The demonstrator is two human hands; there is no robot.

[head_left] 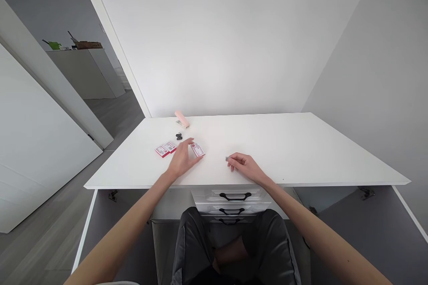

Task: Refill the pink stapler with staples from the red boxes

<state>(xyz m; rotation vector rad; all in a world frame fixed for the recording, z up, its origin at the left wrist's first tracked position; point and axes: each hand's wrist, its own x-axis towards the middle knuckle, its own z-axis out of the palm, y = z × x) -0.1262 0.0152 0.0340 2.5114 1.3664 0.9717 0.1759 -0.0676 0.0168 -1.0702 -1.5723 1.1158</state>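
Observation:
My left hand rests on the white table with its fingers around a small red and white box. Two more such boxes lie side by side just left of it. My right hand is closed in a pinch on a small grey metallic piece, held just above the tabletop. A small black object sits behind the boxes, and a pink stapler lies near the wall.
A plastic drawer unit with black handles stands under the table in front of my knees. The wall runs along the table's far edge. An open doorway and a white cabinet lie to the left.

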